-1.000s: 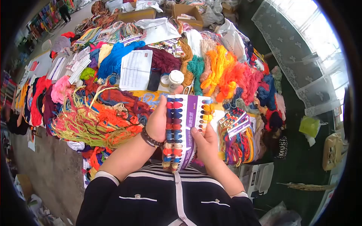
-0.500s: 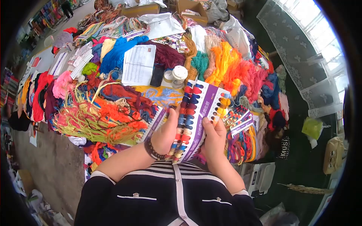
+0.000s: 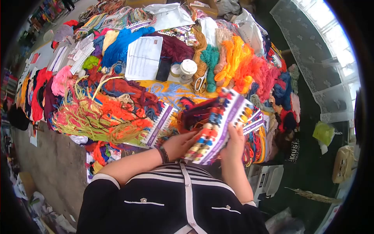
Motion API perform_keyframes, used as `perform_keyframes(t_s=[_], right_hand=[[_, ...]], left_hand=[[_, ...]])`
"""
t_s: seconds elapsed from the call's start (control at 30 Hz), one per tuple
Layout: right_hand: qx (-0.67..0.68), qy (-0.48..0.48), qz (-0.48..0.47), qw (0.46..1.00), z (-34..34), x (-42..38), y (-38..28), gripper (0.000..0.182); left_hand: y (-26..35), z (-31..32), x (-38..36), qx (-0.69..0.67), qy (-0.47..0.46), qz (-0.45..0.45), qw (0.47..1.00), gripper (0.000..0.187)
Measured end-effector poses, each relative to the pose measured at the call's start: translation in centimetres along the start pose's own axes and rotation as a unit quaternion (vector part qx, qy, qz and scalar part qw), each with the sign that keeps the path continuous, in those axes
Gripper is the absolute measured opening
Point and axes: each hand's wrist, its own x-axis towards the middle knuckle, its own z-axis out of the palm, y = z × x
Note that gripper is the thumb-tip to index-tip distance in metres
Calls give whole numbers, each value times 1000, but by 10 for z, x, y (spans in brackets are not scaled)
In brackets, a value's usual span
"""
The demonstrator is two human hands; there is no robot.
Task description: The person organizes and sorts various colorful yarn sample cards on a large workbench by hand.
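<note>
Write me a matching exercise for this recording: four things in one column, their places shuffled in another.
Things:
1. thread card
2. scissors
3. printed sheet
4. lime-green bundle

Places:
A. between blue yarn and maroon yarn
B. in the right hand
C. below the lace curtain in view
D. beside teal yarn

Pairs: 1-B; 2-D; 3-A; 4-C

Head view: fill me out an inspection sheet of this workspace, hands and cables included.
Surface: a yellow patch shows; heaped yarn covers most of the rest.
Job's things: purple-striped thread card, held tilted, partly blurred.
Clutter: white-lidded cup, scissors and printed sheet lie among the yarn.
Hands: right hand grips the card, thumb on its front; left hand is at its lower left edge, grip unclear.
Cables: nothing seen.
Surroundings: sheer curtain by a bright window; green bag at right.
</note>
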Motion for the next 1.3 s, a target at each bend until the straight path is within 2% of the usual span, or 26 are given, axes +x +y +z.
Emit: perform_keyframes(t_s=[0.03, 0.07, 0.1, 0.17, 0.23, 0.27, 0.33, 0.37, 0.43, 0.5, 0.53, 0.6, 0.7, 0.83, 0.93, 1.0, 1.03, 1.07, 1.1, 1.13, 1.17, 1.2, 1.23, 1.27, 1.3], right_hand=[[-9, 11, -15, 1000, -11, 3, -6, 13], [-24, 25, -36, 999, -25, 7, -11, 12], [-35, 25, -59, 997, -38, 10, -16, 12], [-46, 43, -89, 994, -52, 11, -24, 12], [-77, 51, -82, 992, -51, 7, -26, 15], [-91, 43, -74, 992, -54, 6, -24, 16], [-104, 36, -14, 994, -56, 6, -16, 22], [-101, 23, 11, 995, -55, 7, -11, 26], [-85, -27, 72, 993, -43, 6, -7, 34], [-39, -95, 125, 987, -42, 12, 13, 39], [-83, -78, 155, 981, -39, 16, 28, 38], [-80, -110, 224, 965, -16, 15, 56, 34], [-112, -121, 276, 947, 19, 16, 108, 30], [-109, -141, 360, 916, 20, 31, 169, 31], [-160, -136, 416, 884, 29, 33, 168, 28], [-237, -152, 376, 883, 40, 33, 157, 24], [-216, -144, 300, 918, 36, 35, 160, 21], [-220, -155, 192, 944, 41, 37, 150, 20], [-345, -130, 147, 918, 58, 33, 114, 21], [-347, -129, 87, 925, 65, 33, 93, 22], [-293, -139, 27, 946, 75, 26, 73, 24], [-311, -133, 31, 941, 94, 8, 37, 28], [-340, -138, -11, 930, 92, 0, 18, 32], [-275, -149, -4, 950, 92, -17, -7, 36], [-238, -139, -35, 961, 94, -33, -28, 40]], left_hand=[[-14, -18, 4, 164, 35, -10, 986, 34], [-38, -36, 8, 277, 96, -83, 953, 36], [-69, -53, 11, 384, 151, -155, 898, 38], [-125, -80, 9, 382, 272, -193, 862, 41], [-150, -94, 14, 339, 206, -273, 876, 41], [-154, -93, 16, 296, 205, -294, 886, 38], [-159, -87, 24, 302, 167, -305, 888, 33], [-160, -85, 26, 298, 162, -287, 896, 29], [-176, -90, 32, 176, 188, -255, 932, 26], [-152, -92, 29, 41, 226, -154, 961, 19], [-138, -90, 26, -113, 229, -136, 957, 19], [-89, -89, 11, -215, 224, -112, 944, 15], [-80, -80, -5, -303, 229, -94, 920, 11], [-89, -77, -24, -276, 207, -76, 935, 5], [-80, -87, -38, -278, 199, -89, 936, 7], [-77, -97, -46, -244, 204, -96, 943, 10], [-84, -101, -49, -57, 279, -31, 958, 12], [-90, -102, -53, 133, 341, 33, 930, 15], [-48, -98, -61, 105, 397, 57, 910, 15], [-37, -94, -68, 70, 380, 56, 921, 13], [-27, -89, -77, 107, 302, 26, 947, 13], [-34, -78, -77, 135, 231, 79, 960, 14], [-32, -68, -73, 159, 103, 81, 979, 17], [-40, -58, -64, 186, -30, 37, 981, 23], [-34, -53, -55, 243, -21, 46, 969, 27]])
